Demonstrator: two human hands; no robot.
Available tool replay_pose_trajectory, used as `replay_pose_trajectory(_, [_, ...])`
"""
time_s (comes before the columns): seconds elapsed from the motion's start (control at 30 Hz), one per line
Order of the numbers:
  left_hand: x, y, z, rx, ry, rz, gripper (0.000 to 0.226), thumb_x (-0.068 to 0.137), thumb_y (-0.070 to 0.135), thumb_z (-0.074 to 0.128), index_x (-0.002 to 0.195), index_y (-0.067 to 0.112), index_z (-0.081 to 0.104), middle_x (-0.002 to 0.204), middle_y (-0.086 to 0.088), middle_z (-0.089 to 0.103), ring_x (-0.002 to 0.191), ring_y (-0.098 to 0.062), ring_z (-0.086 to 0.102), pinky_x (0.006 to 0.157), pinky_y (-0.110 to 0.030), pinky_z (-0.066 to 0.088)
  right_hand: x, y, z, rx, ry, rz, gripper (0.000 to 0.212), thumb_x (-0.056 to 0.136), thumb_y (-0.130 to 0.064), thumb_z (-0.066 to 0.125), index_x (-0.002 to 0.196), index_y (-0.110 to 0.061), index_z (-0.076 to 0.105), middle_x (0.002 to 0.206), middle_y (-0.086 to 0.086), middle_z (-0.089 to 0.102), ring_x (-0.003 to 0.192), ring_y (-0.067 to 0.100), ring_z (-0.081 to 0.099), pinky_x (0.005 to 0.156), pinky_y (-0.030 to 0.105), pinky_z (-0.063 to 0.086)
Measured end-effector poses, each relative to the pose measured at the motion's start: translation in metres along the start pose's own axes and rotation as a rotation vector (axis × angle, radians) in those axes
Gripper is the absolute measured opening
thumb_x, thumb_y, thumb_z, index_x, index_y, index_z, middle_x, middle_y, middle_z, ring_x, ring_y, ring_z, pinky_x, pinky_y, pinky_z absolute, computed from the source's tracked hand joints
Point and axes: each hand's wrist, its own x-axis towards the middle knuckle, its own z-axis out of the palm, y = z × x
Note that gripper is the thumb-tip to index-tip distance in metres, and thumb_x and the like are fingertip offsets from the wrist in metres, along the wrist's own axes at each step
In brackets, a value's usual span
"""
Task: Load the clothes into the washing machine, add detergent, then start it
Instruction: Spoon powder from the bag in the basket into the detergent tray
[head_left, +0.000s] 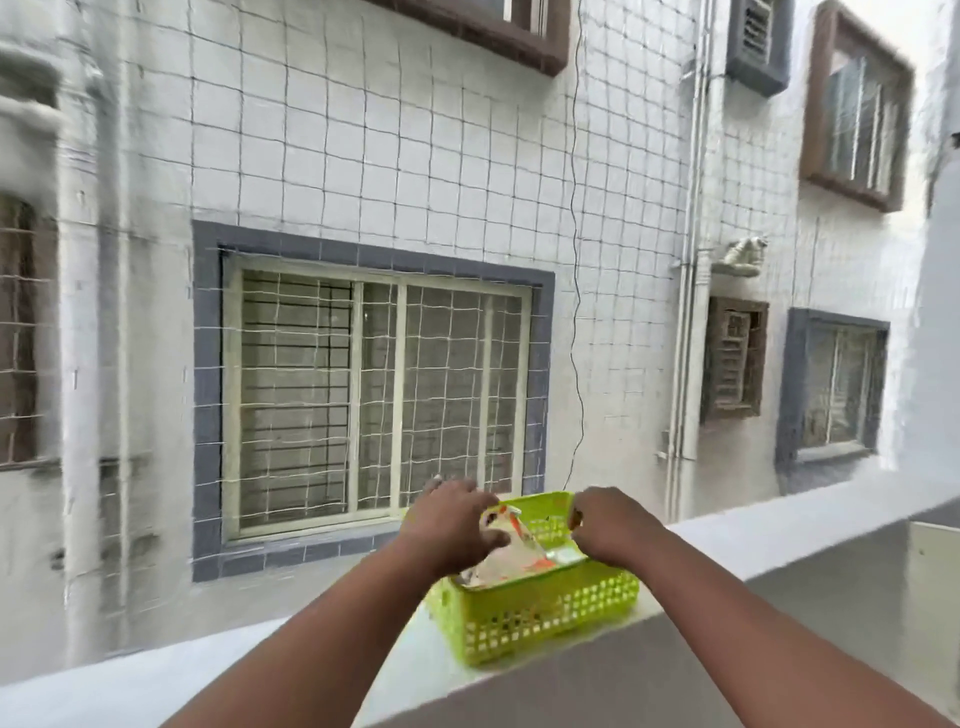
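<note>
A lime-green perforated plastic basket (540, 616) stands on a white parapet ledge (322, 670) low in the head view. Inside it lies a white and orange detergent pouch (511, 551). My left hand (452, 525) reaches over the basket's left side with its fingers curled on the top of the pouch. My right hand (608, 527) is over the basket's far right rim, fingers bent down onto the rim or the pouch; which one is blurred. No washing machine and no clothes are in view.
Beyond the ledge a mesh net (395, 145) hangs in front of a white building wall with a barred window (379, 400). A pale panel corner (935, 556) shows at the right edge, behind the ledge.
</note>
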Motion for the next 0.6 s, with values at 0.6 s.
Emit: replay_pose_trajectory(0.6, [0.057, -0.021, 0.045, -0.207, 0.043, -0.078, 0.037, 0.089, 0.055, 0.054, 0.085, 0.02, 0.063, 0.068, 0.001, 0.059, 0.066, -0.019, 0.053, 0.058, -0.03, 0.041, 0.073, 0.012, 0.022, -0.446, -0.586, -0.181, 0.022, 0.088, -0.014, 0.055, 0.106, -0.009, 0.066, 0.102, 0.009, 0.066, 0.081, 0.026, 0.058, 0.064, 0.029, 0.041])
